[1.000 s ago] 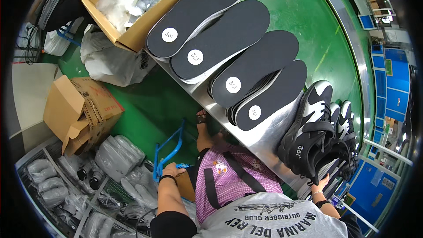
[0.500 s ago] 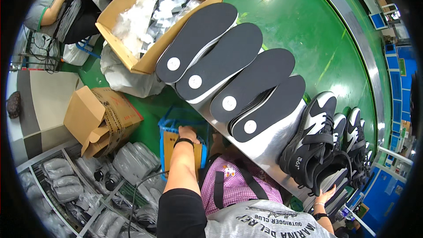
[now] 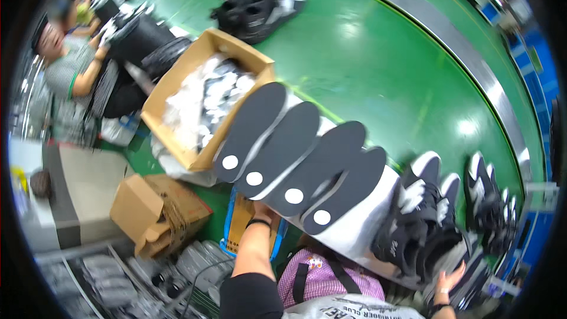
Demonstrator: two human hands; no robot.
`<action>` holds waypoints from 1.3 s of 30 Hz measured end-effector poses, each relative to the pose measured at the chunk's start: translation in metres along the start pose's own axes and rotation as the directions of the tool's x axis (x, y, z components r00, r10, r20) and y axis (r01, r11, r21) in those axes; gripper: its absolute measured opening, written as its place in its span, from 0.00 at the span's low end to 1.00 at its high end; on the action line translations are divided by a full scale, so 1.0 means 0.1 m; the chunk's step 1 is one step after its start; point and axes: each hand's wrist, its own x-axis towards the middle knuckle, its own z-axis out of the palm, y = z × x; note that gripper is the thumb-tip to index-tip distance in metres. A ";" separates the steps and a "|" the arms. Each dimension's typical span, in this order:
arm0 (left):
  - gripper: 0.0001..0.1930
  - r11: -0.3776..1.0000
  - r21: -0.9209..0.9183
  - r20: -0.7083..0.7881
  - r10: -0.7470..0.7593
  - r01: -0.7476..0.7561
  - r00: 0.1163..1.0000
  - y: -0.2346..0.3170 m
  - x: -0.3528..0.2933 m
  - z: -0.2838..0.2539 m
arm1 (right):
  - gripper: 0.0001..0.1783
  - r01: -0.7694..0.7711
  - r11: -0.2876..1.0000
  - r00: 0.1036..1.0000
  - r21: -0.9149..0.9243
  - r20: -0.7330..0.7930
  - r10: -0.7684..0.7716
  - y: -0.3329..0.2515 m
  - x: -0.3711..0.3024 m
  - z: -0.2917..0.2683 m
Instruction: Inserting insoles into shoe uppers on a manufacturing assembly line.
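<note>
Head view: looked down over a grey work surface (image 3: 378, 212) beside a green conveyor belt (image 3: 366, 65).
Left hand: the left hand (image 3: 264, 211) reached up under the near edge of the row of black insoles (image 3: 295, 153); the fingers were hidden behind the insoles, so whether they gripped anything could not be told.
Right hand: the right hand (image 3: 450, 277) lay low at the right, fingers spread and open, touching the black-and-white sandals (image 3: 425, 224) stacked there.
Insoles: four black insoles lay side by side, overlapping, each with a white round sticker near the heel, heels toward the person.
Blue crate: a blue crate (image 3: 236, 224) sat just below the left hand, under the surface edge.
Doing it well: judging from the reach, the left hand would do best to take one insole by its heel end and lift it clear without dragging its neighbours, while the right hand steadied the sandal stack.
Cardboard box: an open cardboard box (image 3: 177, 100) of bagged white pieces stood beyond the insoles; a smaller carton (image 3: 156, 212) sat on the floor.
Others: a co-worker (image 3: 68, 65) sat at the far left.
Hard to make out: the left fingertips, the crate's contents, and the blurred bagged items at the lower left.
</note>
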 end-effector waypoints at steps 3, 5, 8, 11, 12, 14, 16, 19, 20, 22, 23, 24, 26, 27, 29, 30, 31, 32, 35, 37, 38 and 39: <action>0.24 0.970 -0.136 -0.029 0.199 -0.201 0.980 0.08 -0.03 -0.17 | 0.42 0.052 0.999 0.999 0.002 -0.012 -0.052 -0.27 0.06 -0.15; 0.25 0.999 -0.038 0.657 0.052 -0.036 0.752 0.18 -0.35 -0.37 | 0.43 -0.049 0.999 0.998 0.000 0.032 0.049 -0.52 0.10 -0.27; 0.27 0.890 -0.451 0.701 0.306 0.068 0.644 0.84 -0.87 -1.00 | 0.46 -0.227 0.972 0.969 -0.056 0.092 0.231 -0.48 0.03 -0.23; 0.17 0.644 -0.705 0.654 0.429 0.297 0.623 1.57 -1.05 -1.50 | 0.46 -0.280 0.958 0.950 -0.066 0.125 0.286 -0.44 0.02 -0.20; 0.13 0.539 -0.772 0.594 0.422 0.338 0.685 1.82 -1.04 -1.63 | 0.46 -0.264 0.962 0.955 -0.066 0.126 0.270 -0.43 0.01 -0.18; 0.09 0.400 -0.901 0.315 0.337 0.167 0.887 2.27 -1.00 -1.76 | 0.46 -0.234 0.970 0.961 -0.068 0.135 0.241 -0.36 -0.03 -0.17; 0.12 0.429 -0.903 0.117 0.250 -0.002 0.961 2.61 -0.88 -1.82 | 0.45 -0.239 0.968 0.954 -0.077 0.165 0.249 -0.32 -0.06 -0.23; 0.28 0.454 -0.891 0.110 0.244 -0.013 0.964 2.96 -0.76 -1.78 | 0.45 -0.172 0.985 0.971 0.007 0.173 0.168 -0.23 -0.19 -0.34; 0.32 0.462 -0.886 0.083 0.232 -0.035 0.969 3.01 -0.68 -1.67 | 0.45 -0.132 0.989 0.980 0.067 0.160 0.120 -0.25 -0.13 -0.37; 0.37 0.672 -0.721 0.012 0.253 -0.166 0.967 3.01 -0.52 -1.31 | 0.43 -0.152 0.984 0.956 0.089 0.267 0.123 -0.21 -0.11 -0.29; 0.40 0.612 -0.786 0.075 0.238 -0.090 0.968 3.11 -0.59 -1.28 | 0.40 -0.072 0.995 0.981 0.072 0.188 0.058 -0.22 -0.08 -0.32; 0.40 0.588 -0.806 0.091 0.238 -0.069 0.967 3.20 -0.73 -1.36 | 0.38 0.008 0.999 0.992 0.048 0.127 -0.014 -0.25 -0.15 -0.46; 0.40 0.563 -0.827 0.162 0.221 0.009 0.962 3.23 -0.91 -1.42 | 0.28 0.227 0.952 0.974 0.203 -0.051 -0.222 -0.47 -0.14 -0.75; 0.39 0.480 -0.874 0.197 0.210 0.074 0.958 3.26 -0.90 -1.38 | 0.28 0.288 0.881 0.951 0.377 -0.006 -0.308 -0.56 -0.11 -0.77; 0.39 0.330 -0.929 0.250 0.222 0.169 0.942 3.27 -0.74 -1.40 | 0.26 0.412 0.691 0.866 0.595 -0.019 -0.500 -0.87 -0.05 -0.81; 0.38 0.169 -0.945 0.315 0.233 0.280 0.920 3.24 -0.69 -1.44 | 0.26 0.487 0.595 0.805 0.639 -0.064 -0.590 -1.11 0.01 -0.86; 0.36 0.167 -0.925 0.372 0.214 0.341 0.904 3.26 -0.63 -1.53 | 0.26 0.508 0.591 0.786 0.626 -0.057 -0.616 -1.29 0.01 -0.88; 0.31 0.184 -0.913 0.401 0.232 0.365 0.886 3.23 -0.58 -1.59 | 0.26 0.531 0.580 0.761 0.618 -0.047 -0.647 -1.44 0.00 -0.87; 0.24 0.368 -0.871 0.424 0.232 0.324 0.875 3.12 -0.42 -1.59 | 0.17 0.506 0.753 0.803 0.421 0.088 -0.589 -1.57 -0.01 -0.79; 0.18 0.553 -0.779 0.523 0.315 0.295 0.792 2.98 -0.28 -1.51 | 0.09 0.455 0.862 0.866 0.225 0.114 -0.487 -1.59 -0.04 -0.74; 0.18 0.553 -0.776 0.533 0.318 0.303 0.784 2.97 -0.26 -1.51 | 0.08 0.425 0.888 0.881 0.173 0.146 -0.450 -1.56 -0.03 -0.76; 0.15 0.489 -0.775 0.596 0.354 0.400 0.721 2.95 -0.24 -1.51 | 0.08 0.408 0.899 0.895 0.156 0.126 -0.428 -1.51 -0.05 -0.76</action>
